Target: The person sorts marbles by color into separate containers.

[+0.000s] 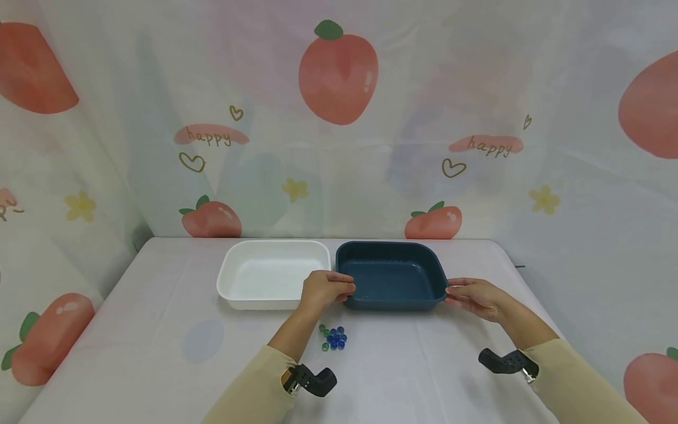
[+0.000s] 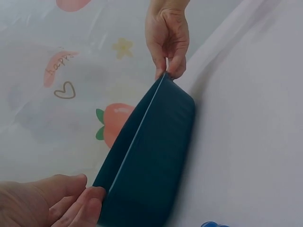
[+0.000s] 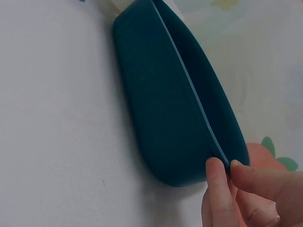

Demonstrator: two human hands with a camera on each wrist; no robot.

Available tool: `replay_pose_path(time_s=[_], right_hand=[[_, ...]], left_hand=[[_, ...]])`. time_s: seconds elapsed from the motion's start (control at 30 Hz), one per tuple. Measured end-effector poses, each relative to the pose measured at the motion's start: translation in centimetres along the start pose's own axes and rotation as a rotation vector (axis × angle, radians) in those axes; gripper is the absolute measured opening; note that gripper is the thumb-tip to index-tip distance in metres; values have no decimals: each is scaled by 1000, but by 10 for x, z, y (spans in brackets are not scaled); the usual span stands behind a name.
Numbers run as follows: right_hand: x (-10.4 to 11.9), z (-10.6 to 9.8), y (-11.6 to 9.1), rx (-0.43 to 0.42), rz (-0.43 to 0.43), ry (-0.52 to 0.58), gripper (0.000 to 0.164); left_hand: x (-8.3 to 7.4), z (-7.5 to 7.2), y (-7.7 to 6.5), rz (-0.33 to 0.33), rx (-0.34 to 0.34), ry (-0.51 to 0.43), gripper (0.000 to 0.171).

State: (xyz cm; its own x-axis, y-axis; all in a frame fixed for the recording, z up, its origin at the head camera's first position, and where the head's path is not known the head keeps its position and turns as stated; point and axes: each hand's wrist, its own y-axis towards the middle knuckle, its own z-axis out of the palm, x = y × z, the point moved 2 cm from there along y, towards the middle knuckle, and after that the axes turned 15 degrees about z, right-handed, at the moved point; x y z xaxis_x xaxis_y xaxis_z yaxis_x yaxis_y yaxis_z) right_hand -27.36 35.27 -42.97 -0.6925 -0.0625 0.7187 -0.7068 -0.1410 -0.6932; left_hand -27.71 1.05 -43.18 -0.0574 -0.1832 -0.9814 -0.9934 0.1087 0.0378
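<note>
A dark blue rectangular basin (image 1: 392, 303) stands on the table, right of a white basin (image 1: 254, 304). My left hand (image 1: 324, 290) holds its left end; in the left wrist view, fingers (image 2: 90, 210) lie against the rim corner. At the opposite end, my right hand (image 1: 475, 297) pinches the rim. The right wrist view shows the thumb and a fingertip (image 3: 216, 172) on either side of the rim edge. Several blue marbles (image 1: 336, 338) and green marbles (image 1: 325, 347) lie clustered on the cloth, near the left forearm.
A pale cloth covers the table (image 1: 408, 365). Behind it hangs a white curtain (image 1: 339, 176) printed with red fruit. The two basins stand side by side near the table's back edge. Black wrist devices (image 1: 315, 381) sit on both sleeves.
</note>
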Motion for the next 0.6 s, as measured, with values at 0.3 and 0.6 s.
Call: replay_pose_path(time_s=[0.3,0.6], right_hand=[[0,0,0,4,2,7,55],[0,-1,-1,7,6,12,52]], left_hand=[[4,-6,-6,-25,23,-80,19],[10,-21,-20,-42,36,-124,23]])
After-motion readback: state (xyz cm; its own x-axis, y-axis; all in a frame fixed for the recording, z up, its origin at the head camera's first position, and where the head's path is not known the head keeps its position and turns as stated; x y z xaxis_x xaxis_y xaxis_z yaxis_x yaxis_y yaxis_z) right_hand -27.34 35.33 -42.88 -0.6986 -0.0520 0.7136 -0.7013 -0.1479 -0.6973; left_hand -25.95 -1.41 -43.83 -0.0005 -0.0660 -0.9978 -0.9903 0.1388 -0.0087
